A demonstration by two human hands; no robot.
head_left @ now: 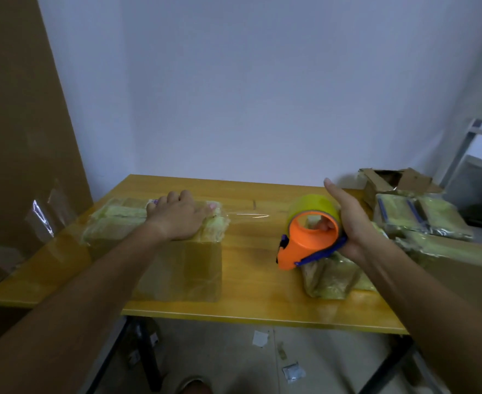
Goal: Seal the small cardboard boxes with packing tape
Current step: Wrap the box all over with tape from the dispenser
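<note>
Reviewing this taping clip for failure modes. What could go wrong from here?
1. A clear tape strand spans from the box toward the tape dispenser; it may twist or stick to the table before it is cut.
2. The left hand lies flat on the box top, near the taped edge; its fingers could catch on adhesive.
3. The right hand holds the dispenser above a wrapped bundle; loose tape might snag it.
</note>
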